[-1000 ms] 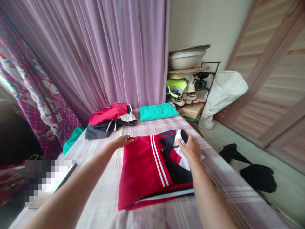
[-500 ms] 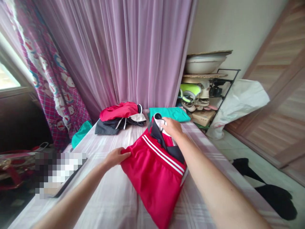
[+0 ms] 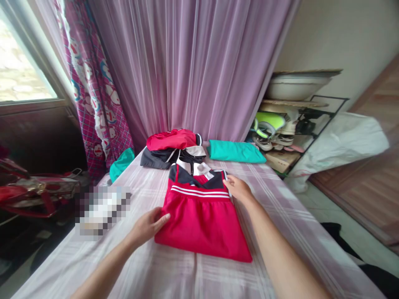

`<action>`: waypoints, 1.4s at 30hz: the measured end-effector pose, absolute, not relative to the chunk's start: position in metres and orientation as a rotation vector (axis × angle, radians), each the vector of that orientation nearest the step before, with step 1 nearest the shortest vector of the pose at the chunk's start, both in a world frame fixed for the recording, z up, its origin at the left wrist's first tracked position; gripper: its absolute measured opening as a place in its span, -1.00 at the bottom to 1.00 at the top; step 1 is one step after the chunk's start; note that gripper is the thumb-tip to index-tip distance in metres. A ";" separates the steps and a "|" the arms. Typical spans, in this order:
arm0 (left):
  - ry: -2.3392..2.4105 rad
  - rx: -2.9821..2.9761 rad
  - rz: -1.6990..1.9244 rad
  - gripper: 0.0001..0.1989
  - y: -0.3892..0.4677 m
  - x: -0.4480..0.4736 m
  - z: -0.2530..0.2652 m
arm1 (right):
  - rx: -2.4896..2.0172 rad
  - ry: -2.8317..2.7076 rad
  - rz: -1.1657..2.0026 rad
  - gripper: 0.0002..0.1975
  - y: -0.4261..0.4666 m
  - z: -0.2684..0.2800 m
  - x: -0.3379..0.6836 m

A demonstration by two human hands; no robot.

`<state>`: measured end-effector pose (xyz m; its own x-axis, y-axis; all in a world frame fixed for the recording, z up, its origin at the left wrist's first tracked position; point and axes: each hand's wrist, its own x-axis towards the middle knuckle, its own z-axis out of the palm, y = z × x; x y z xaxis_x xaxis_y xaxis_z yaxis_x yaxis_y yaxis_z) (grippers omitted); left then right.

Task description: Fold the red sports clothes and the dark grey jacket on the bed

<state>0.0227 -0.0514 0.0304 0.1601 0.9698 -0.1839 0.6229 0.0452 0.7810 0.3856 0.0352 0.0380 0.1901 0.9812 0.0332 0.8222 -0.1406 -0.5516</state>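
A folded red jacket (image 3: 202, 226) lies on the bed in front of me, its band with two white stripes turned up across navy and white upper parts. My left hand (image 3: 148, 226) holds its left edge, the thumb on top and the fingers partly hidden at the side. At the upper right corner, my right hand (image 3: 238, 189) is closed on the navy-and-white edge of the same jacket. Behind it rests a loose pile of red, black and grey clothes (image 3: 171, 141). A folded teal garment (image 3: 237, 151) is to the right of that pile.
A plaid sheet (image 3: 280, 220) covers the bed. Another teal cloth (image 3: 121, 164) lies at its left edge, near a pixelated item (image 3: 102, 211). Purple curtains (image 3: 199, 62) hang behind. A shoe rack (image 3: 324, 133) and a white sack (image 3: 349, 141) stand at the right.
The jacket has turned from a slant to nearly square with me, its lower edge flatter and its upper part spread out. My right hand has moved from the collar down to the right edge.
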 end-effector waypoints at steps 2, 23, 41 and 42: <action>1.544 1.585 0.622 -0.39 -0.045 0.029 0.025 | -2.001 -1.571 0.604 -0.55 0.009 0.023 0.401; 1.568 1.404 0.640 -0.36 -0.055 0.036 0.042 | -2.226 -1.648 0.450 -0.39 -0.049 0.019 0.361; 1.239 1.768 0.811 -0.57 -0.089 0.018 0.035 | -2.175 -1.591 0.251 -0.44 -0.073 0.012 0.359; 1.298 1.843 0.803 -0.58 -0.088 0.019 0.035 | -2.174 -1.591 0.251 -0.44 -0.073 0.012 0.359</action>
